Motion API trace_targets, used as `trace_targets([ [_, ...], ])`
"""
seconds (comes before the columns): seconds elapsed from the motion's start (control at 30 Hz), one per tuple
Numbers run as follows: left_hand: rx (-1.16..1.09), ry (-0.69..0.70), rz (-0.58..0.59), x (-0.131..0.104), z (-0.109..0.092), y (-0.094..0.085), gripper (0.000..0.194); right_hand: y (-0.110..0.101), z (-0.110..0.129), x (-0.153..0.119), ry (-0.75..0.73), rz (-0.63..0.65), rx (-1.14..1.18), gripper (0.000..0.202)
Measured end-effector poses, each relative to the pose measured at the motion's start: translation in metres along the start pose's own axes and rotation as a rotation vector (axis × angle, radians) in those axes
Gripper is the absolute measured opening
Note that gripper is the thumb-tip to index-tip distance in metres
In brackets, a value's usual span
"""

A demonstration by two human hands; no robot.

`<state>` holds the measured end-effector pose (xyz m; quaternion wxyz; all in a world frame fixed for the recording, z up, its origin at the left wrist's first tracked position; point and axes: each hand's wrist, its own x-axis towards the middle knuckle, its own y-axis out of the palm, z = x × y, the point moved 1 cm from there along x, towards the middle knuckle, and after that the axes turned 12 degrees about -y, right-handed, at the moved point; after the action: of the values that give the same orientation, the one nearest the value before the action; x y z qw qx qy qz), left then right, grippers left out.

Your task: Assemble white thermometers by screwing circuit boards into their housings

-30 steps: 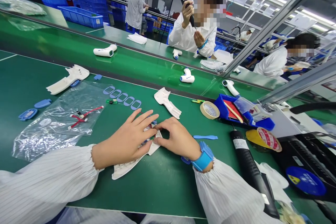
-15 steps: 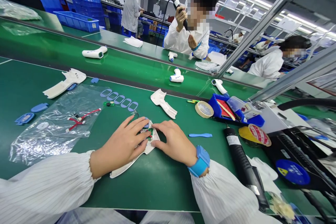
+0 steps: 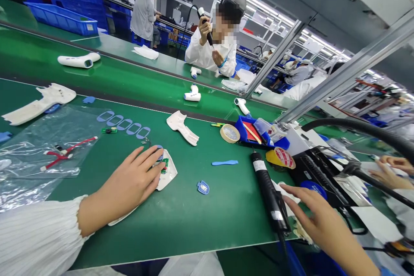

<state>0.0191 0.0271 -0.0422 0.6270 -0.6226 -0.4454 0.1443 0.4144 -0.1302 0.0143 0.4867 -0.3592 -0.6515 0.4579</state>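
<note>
My left hand (image 3: 132, 179) lies over a white thermometer shell half (image 3: 170, 172), fingers bent onto it and holding it against the green table. A small green circuit board (image 3: 165, 165) shows in the shell at my fingertips; the palm hides much of the handle. My right hand (image 3: 318, 217) is beside a black electric screwdriver (image 3: 267, 194), thumb and forefinger apart, with nothing seen between them. Whether the fingertips touch the screwdriver I cannot tell. A small blue plastic part (image 3: 203, 187) lies between the hands, below a blue pry stick (image 3: 224, 162).
Another white shell half (image 3: 183, 127), blue oval rings (image 3: 124, 123) and a plastic bag (image 3: 74, 146) with red-wired parts lie around. Tape rolls (image 3: 280, 158) and a blue tray (image 3: 255, 131) stand right. Thermometers (image 3: 79, 60) sit on the green strip; co-workers are beyond and at right.
My right hand has left the shell and moved right to the screwdriver. The small blue part now shows on the table. My left hand stays on the shell; the view has swung right.
</note>
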Motion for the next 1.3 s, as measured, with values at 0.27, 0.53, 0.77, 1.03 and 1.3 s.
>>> trace_targets([
  [0.27, 0.053, 0.085, -0.08, 0.0, 0.013, 0.009, 0.028, 0.011, 0.001, 0.021, -0.485, 0.331, -0.247, 0.06],
  [0.53, 0.076, 0.057, -0.092, 0.0, 0.011, 0.007, 0.027, -0.004, 0.013, 0.027, -0.26, -0.018, 0.111, 0.034],
  [0.77, 0.012, 0.026, -0.069, 0.0, 0.01, 0.004, 0.026, -0.053, 0.038, 0.092, 0.241, -1.2, 0.664, 0.028],
  [1.03, 0.023, 0.035, -0.08, -0.003, 0.011, 0.005, 0.027, 0.028, 0.013, 0.202, 0.426, -1.371, 1.093, 0.026],
  [1.3, -0.147, -0.116, -0.105, -0.001, 0.001, 0.007, 0.027, 0.067, -0.008, 0.215, 0.436, -1.315, 1.082, 0.028],
])
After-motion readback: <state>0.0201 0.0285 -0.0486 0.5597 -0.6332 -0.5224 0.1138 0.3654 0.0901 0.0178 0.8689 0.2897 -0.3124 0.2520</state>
